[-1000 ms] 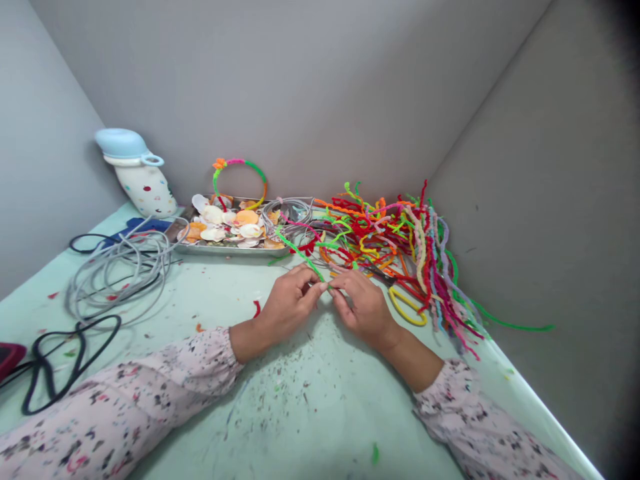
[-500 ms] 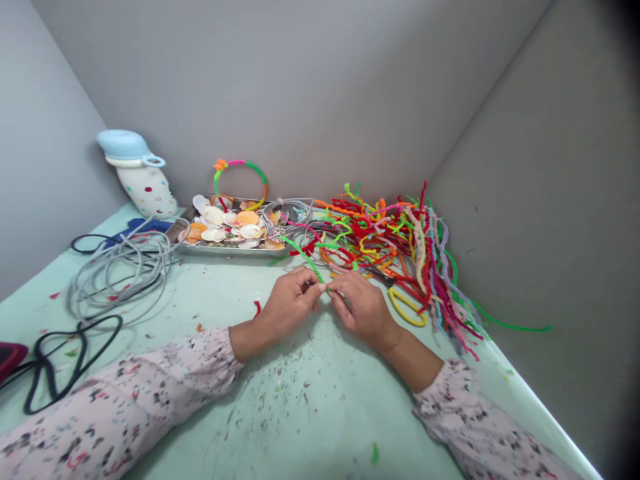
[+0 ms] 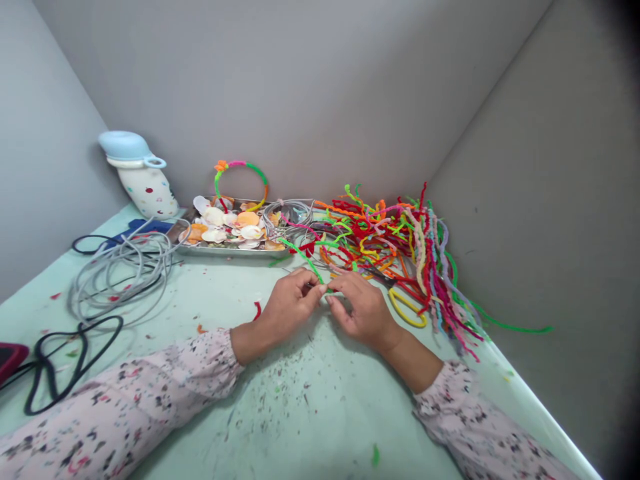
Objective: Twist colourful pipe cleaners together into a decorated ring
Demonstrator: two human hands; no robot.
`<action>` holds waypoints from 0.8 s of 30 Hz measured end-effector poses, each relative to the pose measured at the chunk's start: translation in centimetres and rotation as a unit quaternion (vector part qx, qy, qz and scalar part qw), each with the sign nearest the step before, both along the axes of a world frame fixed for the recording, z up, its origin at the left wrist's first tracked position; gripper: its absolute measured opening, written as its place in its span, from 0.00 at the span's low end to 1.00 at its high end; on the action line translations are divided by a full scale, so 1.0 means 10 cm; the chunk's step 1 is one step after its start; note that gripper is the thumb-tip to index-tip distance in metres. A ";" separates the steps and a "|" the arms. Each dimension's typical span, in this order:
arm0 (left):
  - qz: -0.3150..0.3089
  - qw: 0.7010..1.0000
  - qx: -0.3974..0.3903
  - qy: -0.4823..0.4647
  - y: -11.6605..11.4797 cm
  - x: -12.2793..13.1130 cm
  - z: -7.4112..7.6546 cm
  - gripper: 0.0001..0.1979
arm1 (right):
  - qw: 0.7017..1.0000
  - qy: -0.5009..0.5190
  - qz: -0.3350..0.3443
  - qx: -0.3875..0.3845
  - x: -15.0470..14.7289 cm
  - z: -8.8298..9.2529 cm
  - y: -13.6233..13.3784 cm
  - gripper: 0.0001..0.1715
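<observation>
A bright green pipe cleaner (image 3: 310,264) runs slantwise from the far side down into my fingers. My left hand (image 3: 290,300) pinches it near its lower end, thumb against bent fingers. My right hand (image 3: 364,308) meets that end from the other side, its bent index finger at the pipe cleaner and its thumb tip just below. The very end is hidden between the fingertips. Behind my right hand lies a heap of coloured pipe cleaners (image 3: 380,230), with scissors (image 3: 407,308) with yellow handles at its near edge.
At the back stands a metal tray (image 3: 235,252) of seashells, with a colourful pipe-cleaner ring (image 3: 257,170) upright in it. On the left are a white bottle (image 3: 147,190) with a blue lid, a coil of grey cable (image 3: 120,280) and a black cord (image 3: 50,373). Scraps dot the pale green tabletop (image 3: 310,427).
My right thumb has moved up and left, toward the tip of the index finger. My left hand and the green pipe cleaner have hardly moved.
</observation>
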State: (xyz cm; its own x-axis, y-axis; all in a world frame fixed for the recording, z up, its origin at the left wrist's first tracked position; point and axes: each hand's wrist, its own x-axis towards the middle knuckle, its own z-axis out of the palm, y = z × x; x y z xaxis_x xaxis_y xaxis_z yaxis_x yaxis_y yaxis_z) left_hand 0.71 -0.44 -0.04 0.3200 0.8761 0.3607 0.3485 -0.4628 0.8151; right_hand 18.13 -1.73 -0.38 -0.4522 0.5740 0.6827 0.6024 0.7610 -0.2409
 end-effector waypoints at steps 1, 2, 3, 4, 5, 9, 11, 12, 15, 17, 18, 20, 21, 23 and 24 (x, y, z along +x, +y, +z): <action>0.001 1.000 0.008 0.004 0.00 0.00 0.00 0.10 | 1.000 0.000 -0.003 -0.003 0.00 0.00 0.00 0.12; 0.001 1.000 0.015 0.007 0.00 0.00 0.00 0.10 | 1.000 0.000 -0.005 -0.005 0.00 0.00 0.00 0.12; 0.001 1.000 0.020 0.009 -0.01 0.00 0.00 0.10 | 1.000 -0.001 -0.008 -0.006 0.00 0.00 0.00 0.12; 0.002 1.000 0.024 0.010 -0.01 0.00 0.00 0.10 | 1.000 -0.004 -0.010 -0.008 0.00 -0.01 0.00 0.12; 0.002 1.000 0.025 0.011 -0.01 0.00 0.01 0.10 | 1.000 -0.008 -0.011 -0.010 0.00 -0.01 0.00 0.11; 0.005 1.000 0.021 0.015 -0.01 0.00 0.01 0.09 | 1.000 -0.024 -0.011 -0.016 0.01 -0.05 0.02 0.09; 0.007 1.000 0.017 0.019 -0.01 0.00 0.01 0.09 | 0.999 -0.028 -0.011 -0.018 0.01 -0.06 0.02 0.08; 0.008 1.000 0.014 0.020 -0.01 0.00 0.01 0.09 | 0.999 -0.029 -0.011 -0.018 0.01 -0.07 0.02 0.08; 0.007 1.000 0.012 0.022 -0.01 0.01 0.02 0.09 | 1.000 -0.023 -0.011 -0.013 0.01 -0.06 0.02 0.08; 0.006 1.000 0.021 0.023 -0.02 0.01 0.02 0.09 | 1.000 -0.012 -0.015 -0.013 0.01 -0.06 0.02 0.09; 0.005 0.999 0.025 0.022 -0.02 0.01 0.03 0.08 | 1.000 -0.005 -0.019 -0.015 0.01 -0.06 0.02 0.09; 0.005 1.000 0.026 0.015 -0.04 0.02 0.03 0.05 | 0.999 0.012 -0.032 -0.022 0.02 -0.07 0.03 0.10; 0.007 1.000 0.022 0.008 -0.04 0.02 0.02 0.03 | 0.999 0.019 -0.038 -0.027 0.02 -0.08 0.03 0.10; 0.010 1.000 0.012 -0.008 -0.05 0.02 0.00 0.06 | 0.998 0.029 -0.049 -0.035 0.02 -0.09 0.03 0.09; 0.011 1.000 0.011 -0.013 -0.05 0.03 -0.01 0.07 | 0.997 0.032 -0.051 -0.039 0.02 -0.10 0.03 0.09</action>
State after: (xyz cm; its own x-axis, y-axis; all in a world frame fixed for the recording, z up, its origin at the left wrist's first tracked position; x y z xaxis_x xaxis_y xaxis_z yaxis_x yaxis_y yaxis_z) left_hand 0.96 -0.97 -0.15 0.2913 0.8747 0.3874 0.3373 -0.4728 0.8140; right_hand 18.36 -1.39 -1.37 -0.3454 0.6671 0.6601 0.6575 0.6739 -0.3370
